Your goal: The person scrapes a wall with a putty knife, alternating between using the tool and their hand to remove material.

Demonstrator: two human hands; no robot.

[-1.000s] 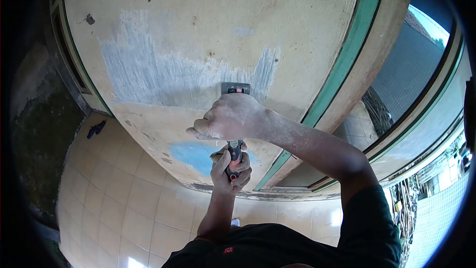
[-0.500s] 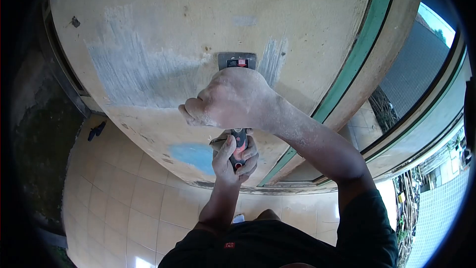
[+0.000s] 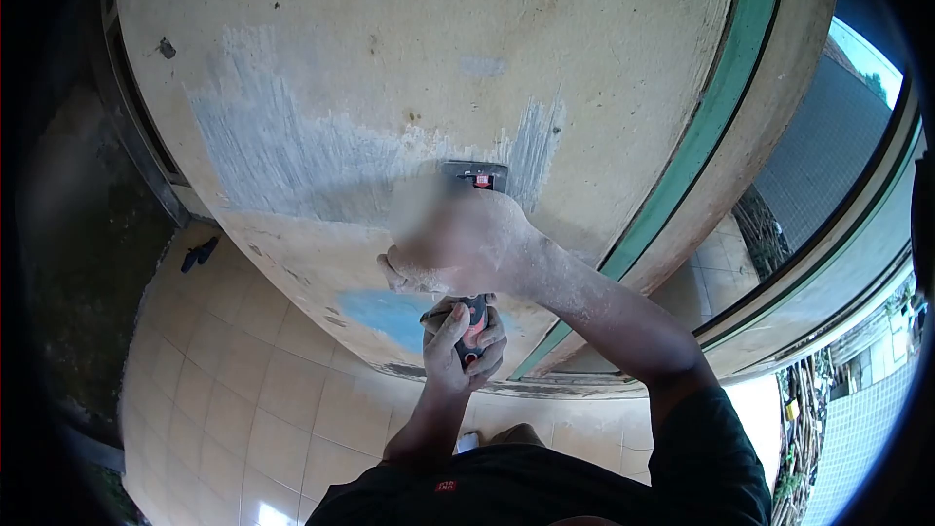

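Observation:
A black and red hand tool (image 3: 474,323) lies upright against the beige wall (image 3: 604,68). My left hand (image 3: 462,347) is wrapped round its lower handle. My right hand (image 3: 467,234), dusty and partly blurred, is closed over the tool's upper part, just below its flat dark head (image 3: 474,173). That head touches the wall between two scraped grey-white patches, a wide one (image 3: 312,161) on the left and a narrow one (image 3: 534,151) on the right. Under my hands is a pale blue patch (image 3: 385,317).
A green strip (image 3: 701,127) runs down the wall on the right, beside a window (image 3: 818,166). Beige floor tiles (image 3: 282,399) lie below. Dark sandals (image 3: 200,254) rest on the floor at the left. A stack of sticks (image 3: 804,419) stands at the lower right.
Both hands and the tool have moved down the wall, the right hand and tool head more clearly. The view has shifted slightly. Both hands keep their hold.

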